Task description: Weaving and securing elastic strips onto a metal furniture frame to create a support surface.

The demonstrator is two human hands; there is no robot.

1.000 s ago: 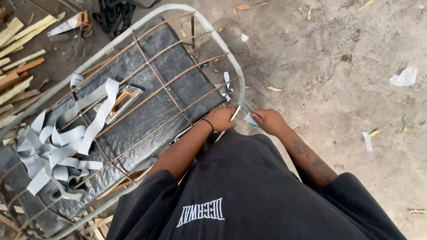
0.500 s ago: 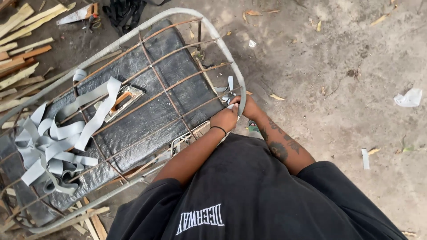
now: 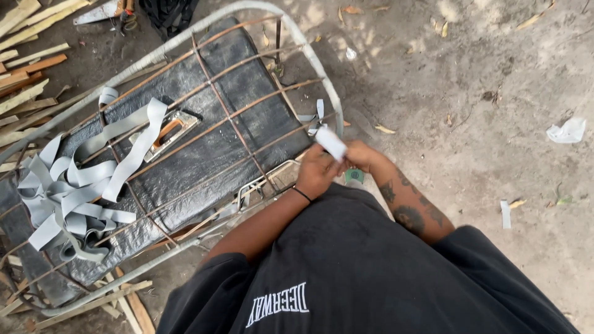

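Head view is showing you one metal frame [image 3: 312, 59] lying on the dirt ground [image 3: 470, 80], its grey outer tube curving round just above your hands and several rusty rods crossing inside it. One black padded mat [image 3: 204, 148] is lying under those rods, filling most of the frame. On the left part of the mat one loose heap of grey strap [image 3: 68, 192] is sprawling, with one long band running up toward a single metal tool with an orange grip [image 3: 168, 128] that is resting near the mat's middle. A scatter of pale wooden sticks [image 3: 31, 55] is lying beyond the frame at upper left, and a few more are poking out beneath its lower edge.

You are holding both hands together just past the frame's right-hand bend. Your left hand [image 3: 317, 173] is curling its fingers around the lower end of one short pale strap piece [image 3: 331, 142], and your right hand [image 3: 362, 154] is closing on the same piece from the other side. The piece is sticking up between the two hands, close to a small grey strap end [image 3: 318, 114] hanging on the tube.

Off to the right, two small white scraps are lying on the ground: one crumpled scrap [image 3: 568, 131] and one thin strip [image 3: 505, 214], well apart from each other.
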